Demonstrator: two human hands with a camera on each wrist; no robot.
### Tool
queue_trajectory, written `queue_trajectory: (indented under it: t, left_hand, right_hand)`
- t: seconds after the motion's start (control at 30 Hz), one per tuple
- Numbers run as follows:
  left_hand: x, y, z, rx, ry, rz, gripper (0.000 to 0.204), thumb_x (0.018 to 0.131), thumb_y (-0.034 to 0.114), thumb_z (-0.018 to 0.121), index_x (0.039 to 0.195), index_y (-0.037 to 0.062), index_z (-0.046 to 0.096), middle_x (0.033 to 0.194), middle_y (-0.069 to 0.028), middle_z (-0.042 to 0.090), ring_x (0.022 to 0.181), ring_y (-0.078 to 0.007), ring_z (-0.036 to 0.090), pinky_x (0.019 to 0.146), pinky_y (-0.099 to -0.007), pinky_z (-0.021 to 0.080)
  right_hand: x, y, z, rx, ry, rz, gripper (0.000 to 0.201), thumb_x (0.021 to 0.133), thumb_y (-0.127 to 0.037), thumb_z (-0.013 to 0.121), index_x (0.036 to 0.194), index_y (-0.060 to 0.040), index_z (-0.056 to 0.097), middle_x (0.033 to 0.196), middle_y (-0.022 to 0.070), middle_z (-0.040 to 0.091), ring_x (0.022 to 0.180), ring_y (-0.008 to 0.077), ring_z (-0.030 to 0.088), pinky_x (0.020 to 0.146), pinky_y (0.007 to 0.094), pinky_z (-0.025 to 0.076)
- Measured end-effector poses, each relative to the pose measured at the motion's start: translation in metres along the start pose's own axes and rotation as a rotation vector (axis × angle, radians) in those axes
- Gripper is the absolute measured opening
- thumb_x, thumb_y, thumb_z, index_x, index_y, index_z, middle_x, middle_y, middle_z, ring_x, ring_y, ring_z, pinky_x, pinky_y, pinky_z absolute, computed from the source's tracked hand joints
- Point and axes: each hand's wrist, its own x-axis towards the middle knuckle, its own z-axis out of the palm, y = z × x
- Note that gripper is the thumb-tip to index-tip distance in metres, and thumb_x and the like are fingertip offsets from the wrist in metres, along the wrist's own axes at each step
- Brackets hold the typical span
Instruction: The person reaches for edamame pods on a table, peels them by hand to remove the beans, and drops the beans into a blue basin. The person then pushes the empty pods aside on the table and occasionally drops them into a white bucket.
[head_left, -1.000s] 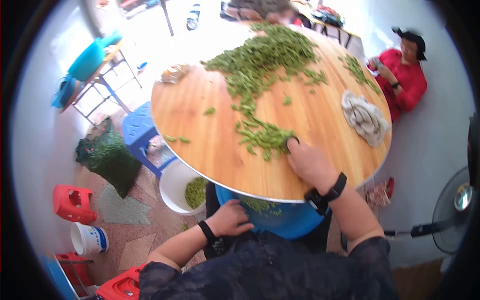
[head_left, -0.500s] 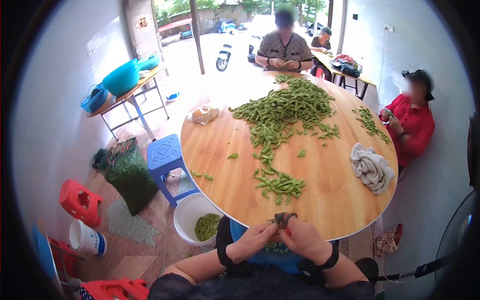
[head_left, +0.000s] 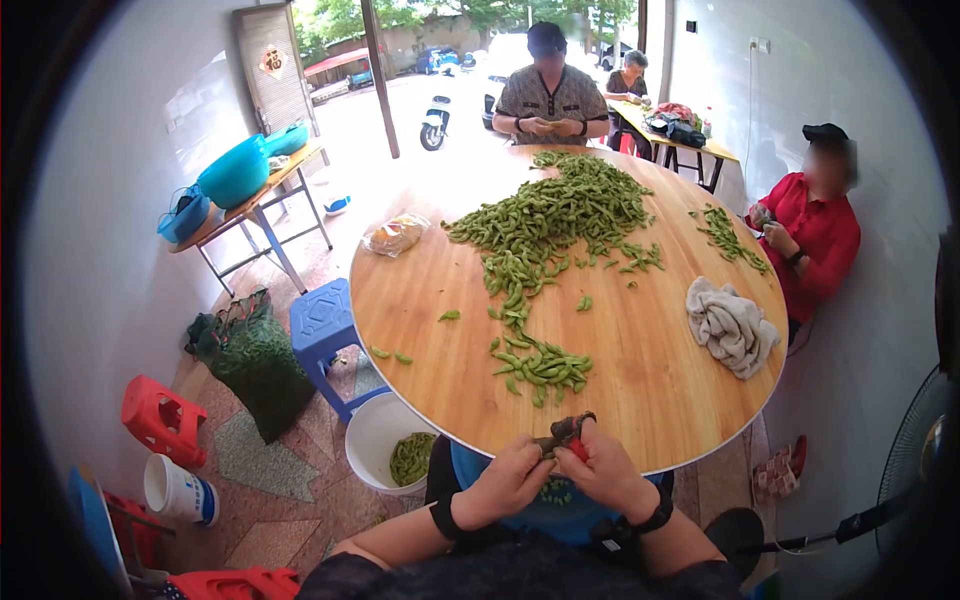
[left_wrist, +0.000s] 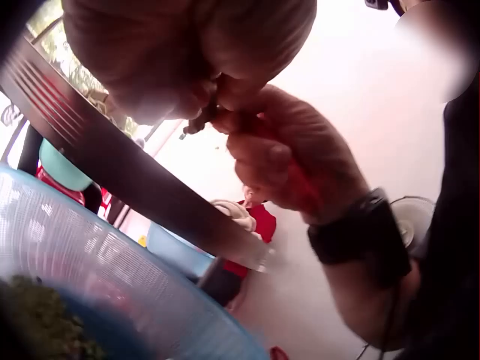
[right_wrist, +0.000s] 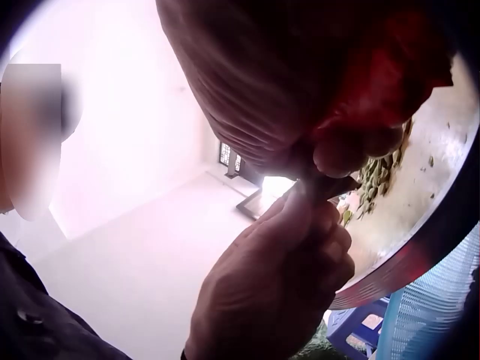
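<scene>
At the table's [head_left: 650, 350] front edge the left hand [head_left: 505, 482] and right hand [head_left: 612, 478] meet, fingertips pinching a small dark pod. A dark band [head_left: 573, 428] wraps the right hand's fingers, with something red [head_left: 577, 450] against them. The left wrist view has the left hand [left_wrist: 187, 45] above the right hand [left_wrist: 289, 154], the pod [left_wrist: 198, 123] between them. From the right wrist, the left hand [right_wrist: 266, 281] shows below the right hand [right_wrist: 277, 82]. Green pods [head_left: 545, 370] lie beyond the hands, near a large pile [head_left: 565, 210].
A blue basket [left_wrist: 150, 270] is below the table edge, beside a white bucket [head_left: 368, 440] holding pods. A cloth [head_left: 730, 325] and plastic bag [head_left: 397, 235] lie on the table. People sit across and at right. A blue stool [head_left: 322, 320] stands left.
The right hand has come back from the small pod group and met the left hand, which rose from the basket rim. The head view has tilted up; over the last half second the hands stay together.
</scene>
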Motion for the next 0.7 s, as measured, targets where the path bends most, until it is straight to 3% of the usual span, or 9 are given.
queue_trajectory:
  t: [0.03,0.1,0.13,0.17,0.27,0.37,0.43,0.57,0.7]
  left_hand:
    - [-0.001,0.001,0.000,-0.005,-0.005,-0.006,0.010,0.091,0.010,0.057,0.094,0.0001,0.055,0.070,-0.0142,0.047,0.063,-0.0297,0.051,0.059,-0.0375,0.041]
    - [-0.001,0.005,-0.003,-0.214,-0.060,-0.176,0.010,0.092,0.009,0.054,0.096,0.0001,0.055,0.073,-0.0140,0.050,0.063,-0.0266,0.051,0.059,-0.0342,0.041]
    - [-0.003,0.003,-0.001,-0.314,-0.058,-0.290,0.009,0.093,0.009,0.052,0.097,0.0008,0.054,0.074,-0.0084,0.052,0.065,-0.0164,0.050,0.060,-0.0291,0.041]
    - [-0.004,-0.001,0.000,-0.317,-0.062,-0.297,0.009,0.093,0.009,0.052,0.097,0.0008,0.054,0.074,-0.0084,0.052,0.065,-0.0164,0.050,0.060,-0.0291,0.041]
    - [-0.006,-0.004,-0.001,-0.492,-0.140,-0.387,0.010,0.096,0.012,0.051,0.099,0.0035,0.055,0.076,0.0049,0.048,0.070,-0.0017,0.042,0.060,-0.0212,0.039]
    - [-0.002,0.006,-0.007,-0.689,-0.081,-0.527,0.008,0.096,0.013,0.052,0.098,0.0058,0.055,0.075,0.0059,0.047,0.068,-0.0015,0.042,0.059,-0.0200,0.038]
    - [0.000,0.007,-0.013,-0.705,-0.067,-0.634,0.008,0.096,0.015,0.052,0.093,0.0081,0.054,0.074,0.0073,0.048,0.066,-0.0011,0.043,0.058,-0.0192,0.036]
    - [-0.005,-0.001,-0.010,-0.760,-0.072,-0.604,0.008,0.095,0.013,0.052,0.095,0.0062,0.057,0.074,0.0057,0.051,0.065,-0.0026,0.045,0.059,-0.0181,0.035]
    - [-0.005,0.005,-0.012,-0.785,-0.082,-0.662,0.008,0.095,0.012,0.053,0.095,0.0056,0.057,0.074,0.0054,0.051,0.066,-0.0024,0.044,0.059,-0.0178,0.035]
  right_hand:
    - [-0.002,0.000,-0.001,-0.003,0.010,-0.019,0.025,0.087,-0.016,0.061,0.105,-0.0006,0.052,0.077,0.0188,0.059,0.071,0.0372,0.061,0.062,0.0407,0.049]
    - [-0.005,0.004,0.000,-0.028,0.005,-0.029,0.024,0.087,-0.015,0.061,0.105,-0.0004,0.052,0.078,0.0193,0.059,0.072,0.0370,0.061,0.062,0.0408,0.048]
    - [-0.006,0.006,0.000,-0.056,0.002,-0.051,0.023,0.087,-0.014,0.060,0.104,-0.0002,0.052,0.078,0.0197,0.059,0.073,0.0369,0.061,0.063,0.0408,0.048]
    - [-0.007,0.004,-0.001,-0.053,0.001,-0.043,0.023,0.087,-0.014,0.060,0.104,-0.0002,0.052,0.078,0.0197,0.059,0.073,0.0369,0.061,0.063,0.0408,0.048]
    - [-0.006,0.000,0.000,-0.067,0.008,-0.015,0.020,0.087,-0.011,0.057,0.103,0.0006,0.052,0.078,0.0198,0.059,0.073,0.0363,0.061,0.063,0.0402,0.048]
    - [-0.005,0.005,0.002,0.113,0.056,0.011,0.016,0.088,-0.010,0.053,0.100,0.0011,0.051,0.075,0.0187,0.058,0.067,0.0338,0.060,0.060,0.0393,0.047]
    - [-0.006,0.010,0.000,0.214,-0.097,0.094,0.012,0.088,-0.009,0.049,0.096,0.0006,0.049,0.071,0.0163,0.056,0.063,0.0304,0.058,0.057,0.0381,0.045]
    - [-0.008,0.009,0.002,0.280,-0.171,0.216,0.010,0.089,-0.009,0.048,0.093,-0.0002,0.045,0.069,0.0141,0.055,0.061,0.0279,0.056,0.056,0.0370,0.043]
    - [-0.008,0.011,0.004,0.294,-0.209,0.205,0.010,0.090,-0.010,0.047,0.091,-0.0013,0.042,0.068,0.0104,0.055,0.059,0.0239,0.055,0.054,0.0350,0.043]
